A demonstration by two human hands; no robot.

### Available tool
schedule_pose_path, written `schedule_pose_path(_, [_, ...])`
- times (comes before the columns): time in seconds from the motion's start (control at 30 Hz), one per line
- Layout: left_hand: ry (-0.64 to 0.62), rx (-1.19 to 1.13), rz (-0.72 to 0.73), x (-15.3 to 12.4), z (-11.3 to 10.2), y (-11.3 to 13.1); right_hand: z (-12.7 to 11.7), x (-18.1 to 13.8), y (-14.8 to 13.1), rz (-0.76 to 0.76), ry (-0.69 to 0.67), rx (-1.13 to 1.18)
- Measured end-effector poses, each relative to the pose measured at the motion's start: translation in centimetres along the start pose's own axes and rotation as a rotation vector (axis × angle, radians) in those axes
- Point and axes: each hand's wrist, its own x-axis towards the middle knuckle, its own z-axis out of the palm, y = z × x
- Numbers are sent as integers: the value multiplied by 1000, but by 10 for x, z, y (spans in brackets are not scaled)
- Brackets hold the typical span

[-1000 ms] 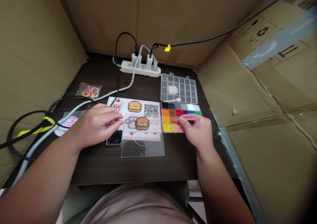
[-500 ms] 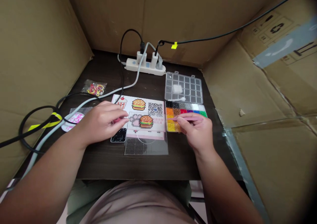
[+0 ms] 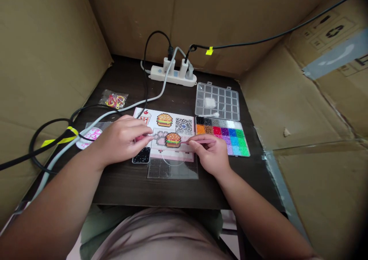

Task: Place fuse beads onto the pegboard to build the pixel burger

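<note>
In the head view, my left hand point(image 3: 126, 139) pinches the left edge of a small clear pegboard point(image 3: 187, 147). A burger of coloured fuse beads point(image 3: 173, 140) lies on that board, beside a grey-and-pink paw shape point(image 3: 159, 138). My right hand point(image 3: 214, 154) is closed around pink tweezers point(image 3: 202, 141), whose tip points left at the burger's right edge. Beneath is a printed pattern sheet point(image 3: 184, 116) with a burger picture and a QR code. A larger clear pegboard point(image 3: 172, 171) lies in front. Partly under my left hand sits a small tray of black beads point(image 3: 141, 156).
An open compartment box of coloured beads point(image 3: 234, 133) stands at right, its clear lid point(image 3: 227, 99) folded back. Behind are a white power strip point(image 3: 172, 76) and cables. A bag of rings point(image 3: 114, 99) and a pink-and-white round dish point(image 3: 89, 138) lie left. Cardboard walls point(image 3: 143, 10) surround the table.
My right hand has moved left with the tweezers, from over the bead box to the burger's right edge. My left hand stays at the clear pegboard. The view has shifted slightly.
</note>
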Motion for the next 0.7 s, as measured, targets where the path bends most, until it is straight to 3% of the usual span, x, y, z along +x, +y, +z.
schedule_pose_path(0.7, [0,15,8,0,0,0,0,1,4,-51,-28,-38])
